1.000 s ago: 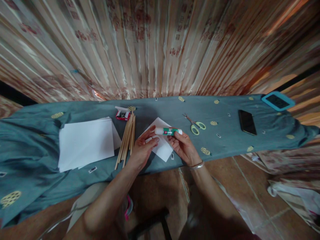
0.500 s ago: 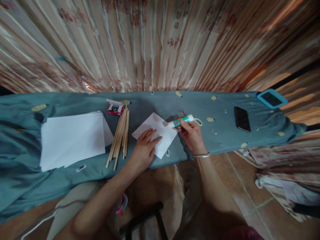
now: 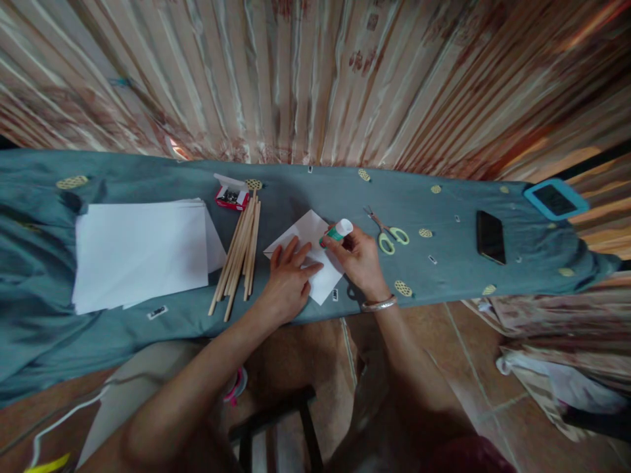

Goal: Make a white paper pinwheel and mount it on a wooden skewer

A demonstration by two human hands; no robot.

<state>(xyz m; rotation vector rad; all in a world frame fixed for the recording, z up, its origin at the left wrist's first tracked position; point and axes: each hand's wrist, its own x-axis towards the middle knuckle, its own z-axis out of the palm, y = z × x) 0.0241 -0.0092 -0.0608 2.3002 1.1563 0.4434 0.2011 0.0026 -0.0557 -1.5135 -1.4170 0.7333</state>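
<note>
A folded white sheet of paper [image 3: 323,282] lies turned like a diamond on the cloth-covered table. My left hand [image 3: 290,282] rests on its left part with fingers spread flat. Over the paper's upper right side, my right hand [image 3: 359,259] grips a green and white glue stick [image 3: 336,232]. The stick is tilted, its white end pointing up and its lower end down at the paper; whether that end touches is hard to see. Just right of my right hand lie scissors [image 3: 386,230] with pale green handles.
To the left are several thin wooden sticks [image 3: 239,253], an opened small red box [image 3: 231,196] of dark pieces and a stack of white paper [image 3: 142,256]. A black phone [image 3: 491,236] and a blue-framed device [image 3: 556,200] lie at the right. A curtain [image 3: 296,79] hangs behind.
My right hand has moved left over the paper and tipped the glue stick from nearly level to steep. The scissors now show fully. My left hand stays on the paper.
</note>
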